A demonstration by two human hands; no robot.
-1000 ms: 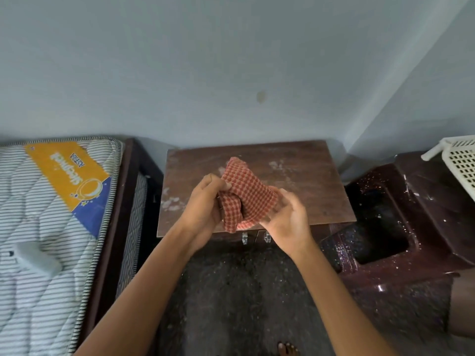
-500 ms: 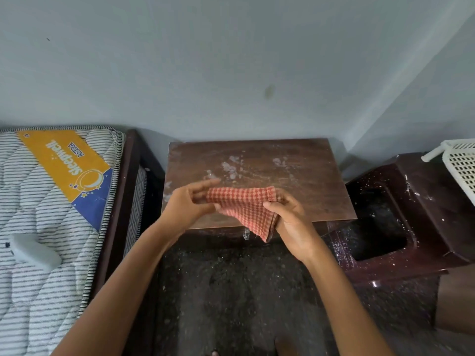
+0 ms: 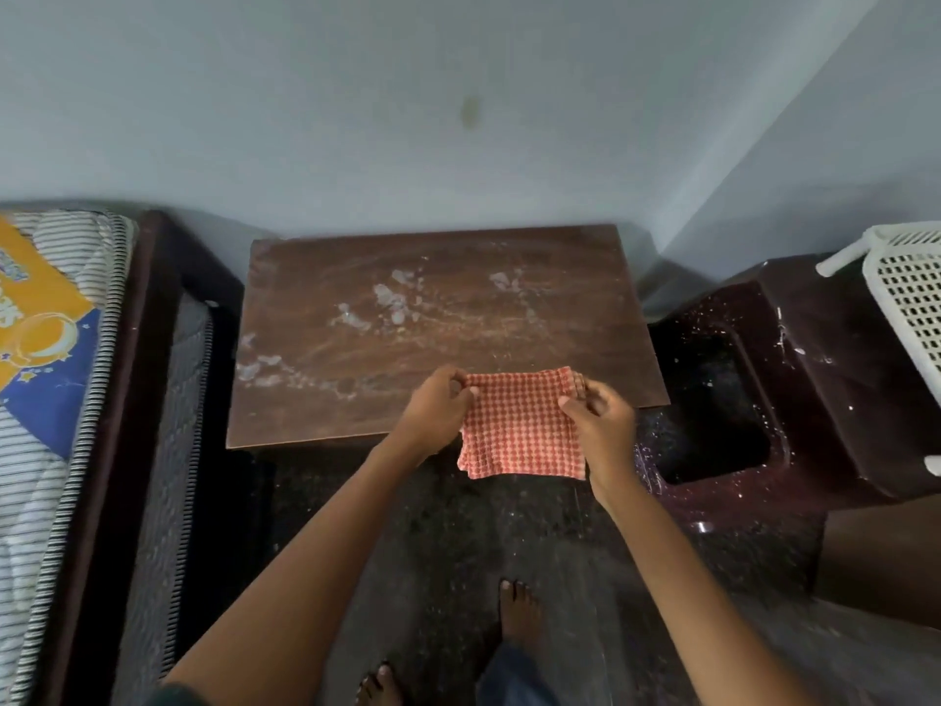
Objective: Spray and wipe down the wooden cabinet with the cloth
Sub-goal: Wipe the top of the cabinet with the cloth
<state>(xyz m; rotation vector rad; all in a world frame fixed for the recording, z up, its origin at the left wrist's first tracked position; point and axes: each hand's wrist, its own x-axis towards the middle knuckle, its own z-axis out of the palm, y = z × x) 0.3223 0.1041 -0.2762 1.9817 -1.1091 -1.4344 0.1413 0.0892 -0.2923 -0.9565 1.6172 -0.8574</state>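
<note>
While one cabinet [image 3: 443,318] stands near, left hand [image 3: 437,407] and right hand [image 3: 601,417] pinch one cloth [image 3: 519,425].

We are standing in a home bedroom: a striped mattress [image 3: 46,476] is lying on its bed frame [image 3: 122,400] beside a wooden cabinet [image 3: 458,318].

Quick tally for you: two hands in shot, your left hand [image 3: 438,405] and your right hand [image 3: 603,425], and just one cloth [image 3: 519,430]. One wooden cabinet [image 3: 407,338]. One mattress [image 3: 46,349], one white basket [image 3: 911,298], one dark maroon plastic stool [image 3: 840,374]. Two bare feet, the forward foot [image 3: 517,608] and the near foot [image 3: 379,687]. One stain [image 3: 471,112] on the wall. The pale splotches on the cabinet top are too smeared to count.
</note>
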